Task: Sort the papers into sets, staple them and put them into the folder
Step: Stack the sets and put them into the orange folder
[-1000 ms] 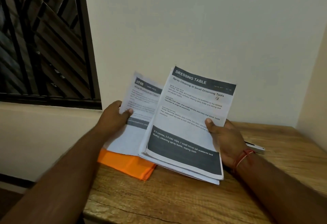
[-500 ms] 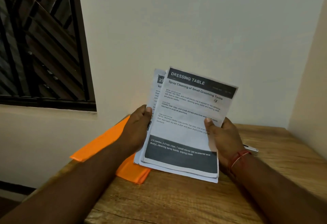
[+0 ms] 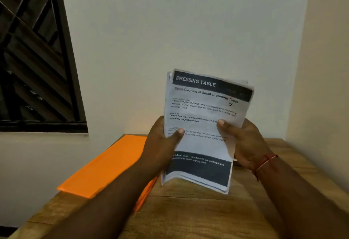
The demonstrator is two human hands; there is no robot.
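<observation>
Both hands clasp one stack of papers (image 3: 204, 131) between them, left hand (image 3: 162, 144) gripping its left edge, right hand (image 3: 243, 140) its right edge, thumbs pressed on top. Left of the left hand lies the orange folder (image 3: 105, 167).

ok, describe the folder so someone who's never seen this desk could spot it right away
Start at the wooden table in the corner below the dark window. The folder lies flat on its left side, left of the left hand. It is the only bright orange thing there; the papers in both hands are white with dark bands.
</observation>
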